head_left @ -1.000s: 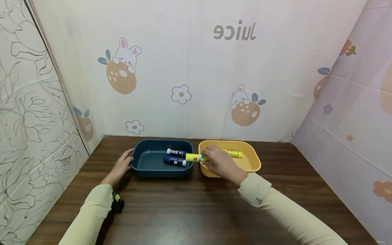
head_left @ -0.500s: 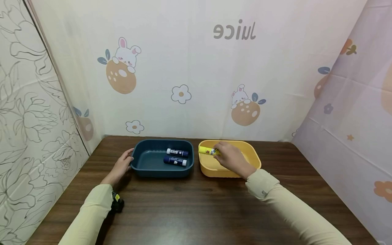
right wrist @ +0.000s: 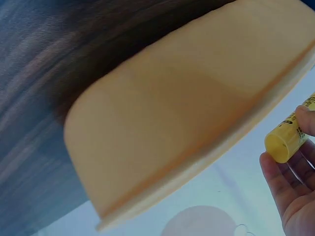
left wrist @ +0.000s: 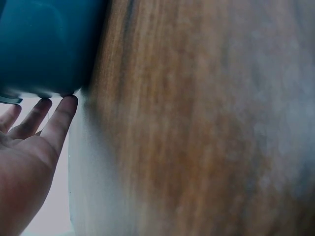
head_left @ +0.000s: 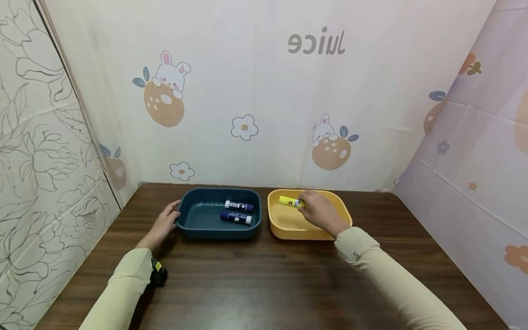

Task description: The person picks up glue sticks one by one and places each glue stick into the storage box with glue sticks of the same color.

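Glue stick (head_left: 290, 201) held over the yellow tray (head_left: 284, 229), sorting step under way.

The right hand (head_left: 319, 213) pinches the yellow stick at its fingertips, its free end pointing to the hand's left above the tray's far side; I judge it is about to be set down, which calls for lowering it and loosening the fingers. The left hand (head_left: 162, 223) has straight fingers pressed against the near-left wall of the blue tray (head_left: 194, 227), steadying it; two dark sticks (head_left: 237, 211) lie inside, to that hand's right.
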`<state>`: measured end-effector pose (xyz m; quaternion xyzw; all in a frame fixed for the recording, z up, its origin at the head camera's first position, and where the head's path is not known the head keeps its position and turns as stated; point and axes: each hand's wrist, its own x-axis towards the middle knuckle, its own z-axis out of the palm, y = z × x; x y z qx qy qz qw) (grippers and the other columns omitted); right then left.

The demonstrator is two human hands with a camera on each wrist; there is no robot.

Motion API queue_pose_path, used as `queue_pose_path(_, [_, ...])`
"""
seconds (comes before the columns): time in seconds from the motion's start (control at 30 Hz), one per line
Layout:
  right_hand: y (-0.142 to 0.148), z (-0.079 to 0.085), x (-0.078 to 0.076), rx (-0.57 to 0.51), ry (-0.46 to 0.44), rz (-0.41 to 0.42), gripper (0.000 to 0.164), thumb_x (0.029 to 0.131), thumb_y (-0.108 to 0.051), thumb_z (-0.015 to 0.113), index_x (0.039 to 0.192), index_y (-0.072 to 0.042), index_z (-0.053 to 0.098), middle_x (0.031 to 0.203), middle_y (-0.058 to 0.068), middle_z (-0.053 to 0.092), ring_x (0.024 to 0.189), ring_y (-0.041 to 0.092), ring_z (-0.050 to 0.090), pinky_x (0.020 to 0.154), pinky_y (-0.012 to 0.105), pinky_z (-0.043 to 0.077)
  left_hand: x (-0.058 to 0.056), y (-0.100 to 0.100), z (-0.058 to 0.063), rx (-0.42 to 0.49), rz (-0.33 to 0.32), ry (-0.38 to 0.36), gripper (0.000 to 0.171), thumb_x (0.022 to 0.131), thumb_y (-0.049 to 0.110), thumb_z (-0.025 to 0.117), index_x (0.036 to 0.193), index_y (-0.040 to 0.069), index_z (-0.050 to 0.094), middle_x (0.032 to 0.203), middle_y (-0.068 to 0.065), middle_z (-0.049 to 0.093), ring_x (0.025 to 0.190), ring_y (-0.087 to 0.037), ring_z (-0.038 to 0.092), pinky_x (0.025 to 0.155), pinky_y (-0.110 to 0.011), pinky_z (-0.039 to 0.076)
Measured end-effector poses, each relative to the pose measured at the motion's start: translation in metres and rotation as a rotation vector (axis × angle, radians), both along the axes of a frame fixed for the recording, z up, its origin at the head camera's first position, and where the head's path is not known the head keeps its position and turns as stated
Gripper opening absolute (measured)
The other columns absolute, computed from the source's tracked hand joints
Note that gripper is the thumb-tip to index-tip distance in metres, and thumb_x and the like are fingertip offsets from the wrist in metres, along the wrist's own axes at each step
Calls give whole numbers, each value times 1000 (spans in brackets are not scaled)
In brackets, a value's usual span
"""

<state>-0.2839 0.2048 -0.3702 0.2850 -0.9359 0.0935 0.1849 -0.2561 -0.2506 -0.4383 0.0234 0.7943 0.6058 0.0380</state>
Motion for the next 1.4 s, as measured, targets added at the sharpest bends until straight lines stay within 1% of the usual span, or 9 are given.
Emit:
queue_pose_path(0.17, [4, -11, -5, 16, -32, -24, 20, 78, -8, 76, 95, -2, 68, 84, 6, 61, 72, 20, 59, 62, 36, 50, 1, 0, -1, 8, 2, -3, 54, 101, 16, 30, 151, 2, 15, 153, -26, 15, 135, -42, 24, 104, -58, 27])
queue_pose_path(0.4, [7, -24, -14, 37, -79, -39, 23, 77, -7, 76, 97, 0, 69, 92, 10, 64, 82, 25, 62, 68, 38, 52, 2, 1, 2, 15, 1, 1, 54, 101, 15, 30, 151, 3, 15, 152, -26, 16, 135, -43, 24, 104, -59, 27])
queue_pose_path(0.5, [7, -28, -16, 49, -112, -42, 23, 77, -7, 76, 98, 1, 69, 94, 11, 64, 84, 26, 62, 71, 40, 52, 3, 1, 2, 12, 2, -5, 54, 101, 15, 30, 151, 3, 15, 151, -27, 18, 135, -43, 24, 104, -60, 26])
queue_pose_path(0.6, [6, -30, -19, 48, -151, -48, 22, 78, -6, 74, 98, 1, 70, 92, 11, 64, 83, 26, 62, 71, 39, 52, 3, 0, 2, 12, 4, -12, 54, 101, 15, 30, 151, 4, 14, 151, -27, 18, 135, -43, 24, 104, -60, 26])
queue_pose_path(0.9, [2, -36, -31, 51, -242, -41, 20, 77, -2, 71, 96, 1, 70, 87, 9, 63, 77, 23, 60, 68, 38, 51, -1, 0, 1, 17, 5, -28, 54, 102, 16, 29, 152, 5, 13, 154, -25, 12, 137, -42, 21, 104, -59, 26])
queue_pose_path(1.1, [3, -39, -34, 63, -285, -35, 19, 75, 0, 72, 95, 1, 71, 87, 10, 64, 78, 22, 60, 70, 38, 51, -2, 1, 1, 16, 9, -37, 54, 102, 16, 29, 152, 5, 14, 154, -25, 12, 137, -42, 21, 104, -58, 26])
queue_pose_path(1.3, [3, -45, -37, 65, -319, -23, 19, 77, -1, 71, 96, 1, 70, 87, 10, 64, 78, 22, 59, 70, 38, 51, 0, 2, 3, 12, 10, -31, 53, 102, 16, 30, 152, 5, 15, 154, -25, 13, 136, -42, 22, 104, -58, 26])
queue_pose_path(1.4, [3, -45, -39, 67, -341, -36, 20, 78, -3, 71, 98, 0, 70, 89, 10, 65, 79, 21, 60, 70, 38, 51, 1, 2, 3, 8, 17, -28, 53, 101, 16, 30, 152, 5, 16, 154, -25, 14, 136, -42, 23, 104, -58, 26])
